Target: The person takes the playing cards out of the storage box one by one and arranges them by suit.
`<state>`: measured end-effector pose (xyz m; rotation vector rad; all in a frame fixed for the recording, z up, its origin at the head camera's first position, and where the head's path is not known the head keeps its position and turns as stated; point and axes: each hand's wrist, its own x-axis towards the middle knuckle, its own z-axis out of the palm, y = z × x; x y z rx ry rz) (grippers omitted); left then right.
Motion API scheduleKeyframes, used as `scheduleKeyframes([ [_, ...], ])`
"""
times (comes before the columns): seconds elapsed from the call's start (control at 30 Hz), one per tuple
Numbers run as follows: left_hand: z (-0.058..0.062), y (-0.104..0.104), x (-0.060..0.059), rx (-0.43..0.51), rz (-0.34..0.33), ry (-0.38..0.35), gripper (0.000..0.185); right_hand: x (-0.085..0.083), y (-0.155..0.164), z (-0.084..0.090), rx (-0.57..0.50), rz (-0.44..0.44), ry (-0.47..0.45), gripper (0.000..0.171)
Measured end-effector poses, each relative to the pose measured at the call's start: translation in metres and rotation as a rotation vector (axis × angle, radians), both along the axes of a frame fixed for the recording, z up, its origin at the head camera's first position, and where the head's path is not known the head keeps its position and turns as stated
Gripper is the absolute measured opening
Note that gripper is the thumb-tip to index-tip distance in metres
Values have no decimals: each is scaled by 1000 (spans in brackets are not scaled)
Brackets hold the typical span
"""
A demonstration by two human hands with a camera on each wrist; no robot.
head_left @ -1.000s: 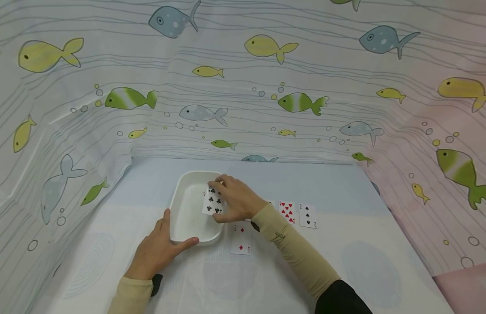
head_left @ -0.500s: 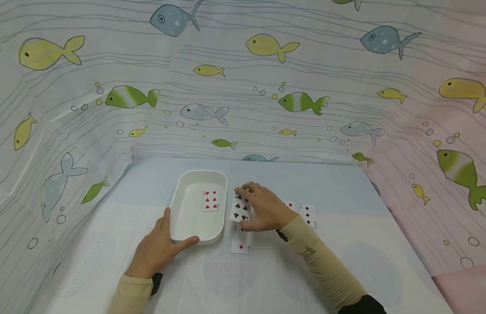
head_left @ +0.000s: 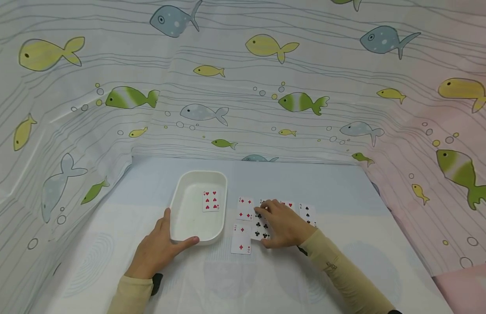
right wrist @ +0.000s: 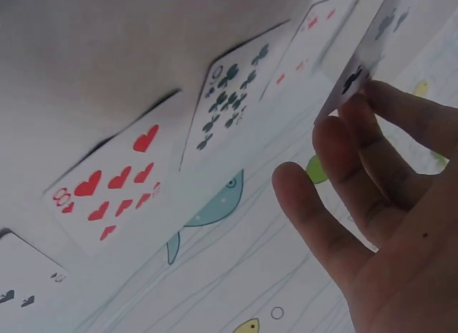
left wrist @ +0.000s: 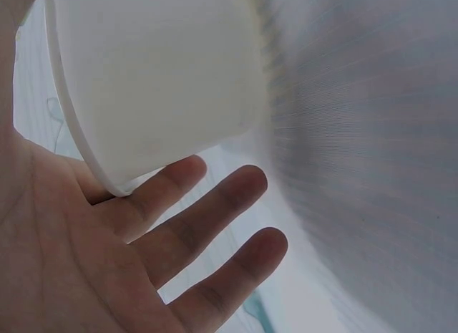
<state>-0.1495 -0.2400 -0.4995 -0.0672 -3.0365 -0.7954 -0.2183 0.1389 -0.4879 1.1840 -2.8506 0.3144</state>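
Observation:
My left hand [head_left: 154, 248] rests against the near left corner of a white tray [head_left: 174, 192], its thumb along the front wall and its fingers along the left side. In the left wrist view several fingers [left wrist: 222, 193] lie nearly straight beside the tray's outer wall. A six of hearts [head_left: 211, 201] lies face up inside the tray. My right hand [head_left: 283, 224] pinches a clubs playing card [head_left: 259, 231], held by its edges close over the table beside the two of diamonds [head_left: 241, 239]. That same card stands tilted at the fingertips in the right wrist view.
Beside the tray lies a four of diamonds [head_left: 244, 208]. Further right come a clubs card [right wrist: 227, 97], an eight of hearts [right wrist: 114, 182] and a spades card [head_left: 307, 211], partly behind the right hand in the head view. A fish-patterned cloth [head_left: 243, 87] rises behind the table.
My right hand has carried the clubs card from over the tray to the right, past the four and two of diamonds, uncovering the six of hearts. The left hand stays at the tray.

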Motion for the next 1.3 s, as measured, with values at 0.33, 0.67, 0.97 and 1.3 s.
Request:
scheduleKeyframes([
  [0.33, 1, 0, 0, 4, 6, -11, 130, 12, 9, -18, 87, 30, -66, 81],
  [0.67, 1, 1, 0, 5, 13, -23, 132, 14, 8, -24, 114, 56, -42, 82],
  [0.97, 0, 1, 0, 8, 14, -17, 131, 14, 10, -22, 108, 59, -40, 84],
  [1.3, 1, 0, 1, 6, 14, -22, 132, 1, 5, -5, 9, 18, -81, 80],
])
